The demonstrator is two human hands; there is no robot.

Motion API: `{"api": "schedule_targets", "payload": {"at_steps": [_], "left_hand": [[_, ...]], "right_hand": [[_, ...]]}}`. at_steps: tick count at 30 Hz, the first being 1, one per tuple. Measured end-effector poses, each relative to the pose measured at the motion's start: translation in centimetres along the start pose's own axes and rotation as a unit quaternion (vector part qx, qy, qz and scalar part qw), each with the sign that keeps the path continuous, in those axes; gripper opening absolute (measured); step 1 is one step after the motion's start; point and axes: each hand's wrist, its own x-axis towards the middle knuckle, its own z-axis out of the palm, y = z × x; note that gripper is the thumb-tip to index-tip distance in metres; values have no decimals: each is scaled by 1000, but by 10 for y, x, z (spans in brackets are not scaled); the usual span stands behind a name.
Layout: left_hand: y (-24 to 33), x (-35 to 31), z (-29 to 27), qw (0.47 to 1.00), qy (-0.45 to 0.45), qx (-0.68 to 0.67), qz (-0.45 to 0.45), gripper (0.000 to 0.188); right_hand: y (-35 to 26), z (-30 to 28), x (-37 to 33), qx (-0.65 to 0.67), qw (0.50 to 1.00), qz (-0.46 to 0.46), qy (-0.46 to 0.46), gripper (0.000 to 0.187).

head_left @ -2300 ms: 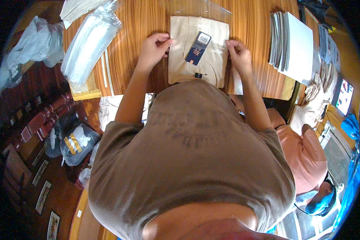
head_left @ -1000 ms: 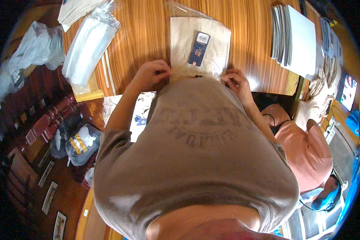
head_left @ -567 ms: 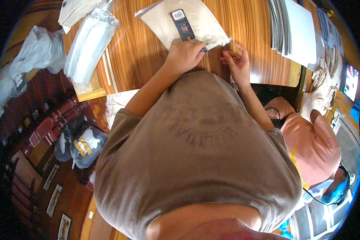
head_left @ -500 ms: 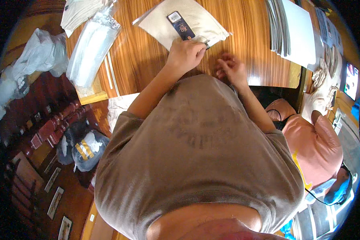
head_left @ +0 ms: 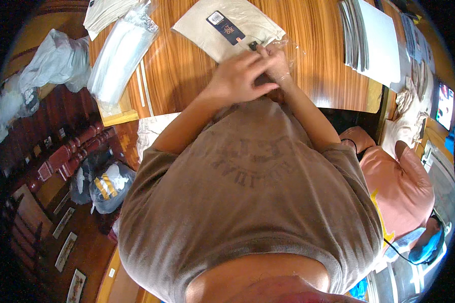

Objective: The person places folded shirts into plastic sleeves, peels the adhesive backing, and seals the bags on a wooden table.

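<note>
A folded beige garment (head_left: 197, 30) lies on the wooden table, with clear plastic bag film (head_left: 297, 51) showing along its right side. On it rests a dark hang tag (head_left: 226, 28) with a white label; a cord leads from it to a small black piece (head_left: 253, 45). My left hand (head_left: 240, 76) reaches across the garment's near edge, its thumb apart from its stretched fingers, which overlap my right hand. At the near right corner, my right hand (head_left: 277, 63) has its fingers closed by the plastic film; the exact pinch is partly hidden.
Clear plastic sleeves (head_left: 121, 58) are stacked at the table's left, beside more beige fabric (head_left: 106, 15). A stack of white and grey sheets (head_left: 376, 45) stands at the right. Another person in a pink top (head_left: 399, 187) is close on my right. Filled plastic bags (head_left: 111, 187) sit at lower left.
My right hand has come left and forward to the garment's near right corner. My left hand has drawn back from the tag and now overlaps it. The black piece has come into view.
</note>
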Motion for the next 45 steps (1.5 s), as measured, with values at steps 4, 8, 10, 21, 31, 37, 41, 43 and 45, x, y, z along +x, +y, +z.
{"api": "schedule_targets", "payload": {"at_steps": [4,8,10,21,31,37,41,43,45], "left_hand": [[-68,-39,21,997,-5,63,33,105],[-72,-66,47,995,-45,75,41,81],[-74,-84,62,992,-16,101,71,67],[-76,-133,57,989,48,-38,137,16],[-97,-12,-129,927,137,-348,-15,20],[-100,50,-89,915,343,-198,-80,37],[-83,38,12,973,167,148,-57,55],[-71,34,57,977,121,144,-98,62],[-72,37,75,969,97,209,-87,64]], "right_hand": [[-9,-9,-21,31,996,52,-59,38],[-13,-20,-84,56,981,180,-36,33],[38,-50,-135,35,986,149,-70,31],[33,-81,-238,-394,901,47,173,30],[-131,22,-96,-148,962,-215,78,33],[-86,34,5,82,944,-149,284,21],[-36,24,-26,209,960,80,170,34],[-42,10,-76,213,937,277,-14,39],[-46,2,-108,51,951,302,-46,48]]}}
